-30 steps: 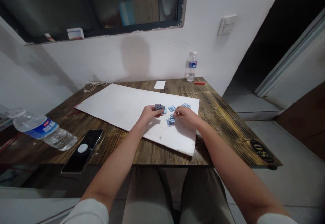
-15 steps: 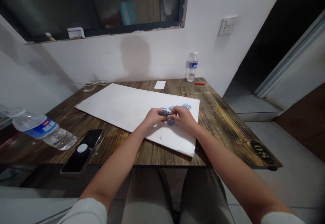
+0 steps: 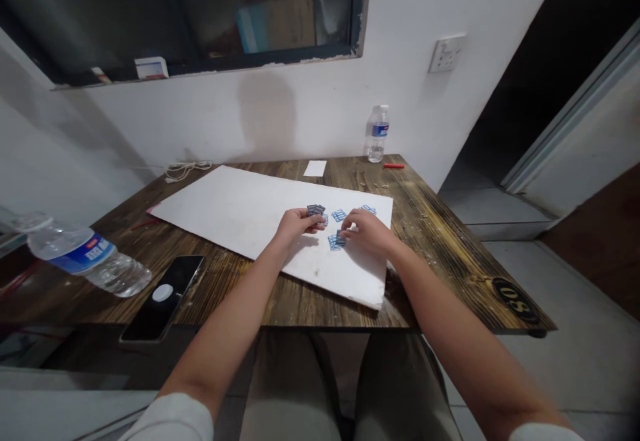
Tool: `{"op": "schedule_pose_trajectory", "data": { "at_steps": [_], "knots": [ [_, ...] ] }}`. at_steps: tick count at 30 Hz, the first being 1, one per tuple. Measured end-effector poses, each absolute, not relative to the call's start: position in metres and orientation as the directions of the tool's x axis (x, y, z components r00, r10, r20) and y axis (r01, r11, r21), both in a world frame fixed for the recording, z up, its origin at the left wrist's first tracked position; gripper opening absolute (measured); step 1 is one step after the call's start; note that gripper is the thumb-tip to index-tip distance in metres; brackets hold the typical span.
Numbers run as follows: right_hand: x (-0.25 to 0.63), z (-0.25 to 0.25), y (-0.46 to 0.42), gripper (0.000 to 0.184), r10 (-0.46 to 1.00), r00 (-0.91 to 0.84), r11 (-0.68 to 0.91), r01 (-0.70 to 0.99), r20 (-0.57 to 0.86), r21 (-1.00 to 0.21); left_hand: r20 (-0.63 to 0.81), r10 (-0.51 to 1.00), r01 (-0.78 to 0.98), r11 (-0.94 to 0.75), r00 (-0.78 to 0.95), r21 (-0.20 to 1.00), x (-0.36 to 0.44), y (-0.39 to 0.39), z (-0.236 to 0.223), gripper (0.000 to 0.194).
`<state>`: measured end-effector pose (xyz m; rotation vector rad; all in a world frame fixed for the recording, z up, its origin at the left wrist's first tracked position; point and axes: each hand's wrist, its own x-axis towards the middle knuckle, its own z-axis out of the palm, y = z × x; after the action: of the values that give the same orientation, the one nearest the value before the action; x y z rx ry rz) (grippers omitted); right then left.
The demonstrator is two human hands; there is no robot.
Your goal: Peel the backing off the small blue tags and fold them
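Here are the dark pieces (image 3: 315, 210), a small fan of them above the right half of the white board (image 3: 235, 200), and the left hand (image 3: 295, 225) has them, its fingers closed in a pinch. Over to the right, the right hand (image 3: 369, 229) hovers low, fingers curled and slightly parted, right by another dark piece (image 3: 341, 236); whether they grip it, I can't tell. Under and around the hands, blue-marked pieces (image 3: 339, 216) sit in little clusters on the board. The board lies aslant on the wooden worktop (image 3: 430, 261). Beyond its far edge, a white slip (image 3: 315, 168); farther right, an upright bottle (image 3: 379, 136) beside a red stick (image 3: 394, 166). Near left, a phone (image 3: 173, 281) bearing a white disc (image 3: 163, 292), with a larger bottle (image 3: 90, 254) left of it. Far left, a coiled cable (image 3: 187, 169).
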<state>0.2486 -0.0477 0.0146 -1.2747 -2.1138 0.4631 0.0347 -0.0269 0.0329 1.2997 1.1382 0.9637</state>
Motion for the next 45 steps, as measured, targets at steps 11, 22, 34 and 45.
{"op": "schedule_pose_trajectory", "data": {
  "at_steps": [11, 22, 34, 45],
  "knots": [
    [0.240, 0.013, -0.056, 0.031, 0.742, -0.610, 0.668, 0.632, 0.279, -0.394, -0.096, 0.973, 0.159, 0.063, 0.209, 0.985, 0.036, -0.034, 0.037, 0.019],
    [0.226, 0.009, -0.052, 0.020, 0.888, -0.157, 0.454, 0.454, 0.433, -0.767, -0.093, 0.900, 0.226, -0.006, 0.425, 0.974, 0.044, -0.043, 0.033, 0.019],
    [0.230, 0.006, -0.046, 0.016, 0.849, -0.109, 0.514, 0.398, 0.517, -0.760, -0.133, 0.889, 0.237, 0.029, 0.437, 0.971, 0.042, -0.043, 0.034, 0.021],
    [0.224, 0.002, -0.049, 0.016, 0.750, -0.213, 0.656, 0.361, 0.626, -0.663, -0.145, 0.815, 0.351, -0.075, 0.561, 0.933, 0.043, -0.044, 0.034, 0.018]
  ]
}}
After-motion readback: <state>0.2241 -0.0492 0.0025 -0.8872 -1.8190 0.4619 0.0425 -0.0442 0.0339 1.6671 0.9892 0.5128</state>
